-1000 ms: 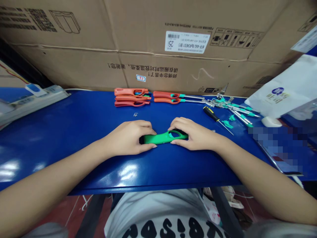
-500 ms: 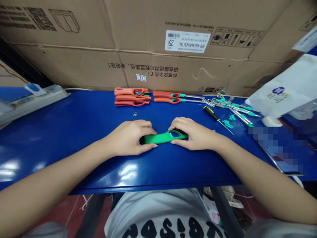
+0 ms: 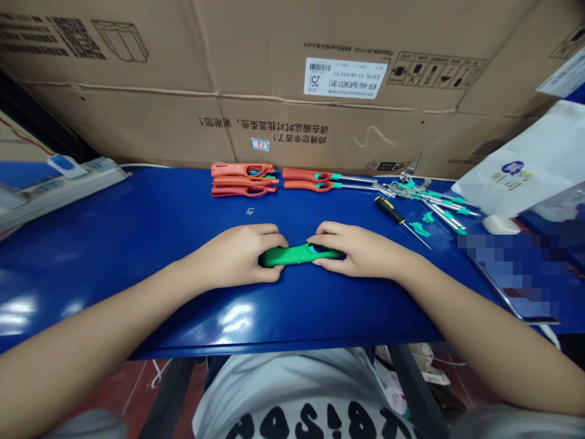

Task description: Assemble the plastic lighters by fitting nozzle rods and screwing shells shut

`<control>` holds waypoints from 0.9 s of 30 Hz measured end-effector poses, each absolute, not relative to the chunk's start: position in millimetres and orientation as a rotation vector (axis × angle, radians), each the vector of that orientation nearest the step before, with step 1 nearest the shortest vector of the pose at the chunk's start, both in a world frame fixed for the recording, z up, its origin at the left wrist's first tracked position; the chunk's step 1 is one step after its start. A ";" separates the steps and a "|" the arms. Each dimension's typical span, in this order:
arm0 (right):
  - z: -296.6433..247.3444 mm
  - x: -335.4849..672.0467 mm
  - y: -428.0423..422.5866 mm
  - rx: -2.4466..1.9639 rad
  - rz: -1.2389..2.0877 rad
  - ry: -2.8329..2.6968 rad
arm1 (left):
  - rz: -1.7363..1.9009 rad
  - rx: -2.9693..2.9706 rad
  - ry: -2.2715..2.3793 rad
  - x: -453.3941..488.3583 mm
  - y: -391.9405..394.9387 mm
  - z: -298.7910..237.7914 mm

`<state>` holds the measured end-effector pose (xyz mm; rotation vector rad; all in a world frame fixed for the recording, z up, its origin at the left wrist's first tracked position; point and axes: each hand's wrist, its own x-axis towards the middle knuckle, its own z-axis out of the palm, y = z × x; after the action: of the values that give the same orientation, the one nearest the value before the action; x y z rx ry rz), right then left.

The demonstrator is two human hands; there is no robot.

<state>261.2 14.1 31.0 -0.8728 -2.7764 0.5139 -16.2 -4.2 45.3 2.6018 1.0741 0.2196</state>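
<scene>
A green lighter handle point(image 3: 295, 255) lies crosswise between my hands, low over the blue table point(image 3: 292, 311). My left hand point(image 3: 242, 253) is closed round its left end, thumb on the near side and fingers on the far side. At the other end, my right hand point(image 3: 363, 250) grips near the trigger opening, where a bit of teal shows; the tip is partly hidden. Beyond the left hand lie several small screws point(image 3: 250, 211). Further back are stacked orange-red lighter handles point(image 3: 242, 180) and two red-orange lighters point(image 3: 306, 181) with metal barrels.
A yellow-and-black screwdriver point(image 3: 390, 209) rests right of my hands, near loose teal pieces point(image 3: 419, 229) and a pile of metal barrels point(image 3: 439, 204). A cardboard box point(image 3: 256, 73) walls off the back. The power strip point(image 3: 59, 186) is left; a white bag point(image 3: 525, 164) stands right.
The fingers of my left hand have closed in more round the handle's end. My right hand has shifted slightly left and covers more of the trigger opening. The handle has turned slightly.
</scene>
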 end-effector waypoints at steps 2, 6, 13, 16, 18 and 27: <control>30.8 262.3 13.6 -0.841 0.532 -2.769 | 0.191 2.652 1.052 -16.3 -4.0 43.3; 30.6 261.4 12.8 -0.782 0.562 -2.755 | 0.203 2.685 1.008 -16.6 -2.2 38.0; 29.8 258.4 11.2 -0.696 0.550 -2.764 | 0.260 2.716 0.890 -15.4 -3.2 34.1; 31.7 258.2 9.7 -0.649 0.538 -2.775 | 0.286 2.711 0.839 -14.4 -4.7 34.3; 33.2 257.7 8.6 -0.632 0.532 -2.780 | 0.301 2.703 0.813 -13.9 -5.2 34.4; 30.6 263.1 15.1 -0.779 0.490 -2.735 | 0.272 2.729 0.853 -17.6 1.1 34.5</control>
<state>263.1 15.1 30.6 -0.7787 -2.7353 0.4903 -17.6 1.1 34.5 2.7287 0.8526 0.2719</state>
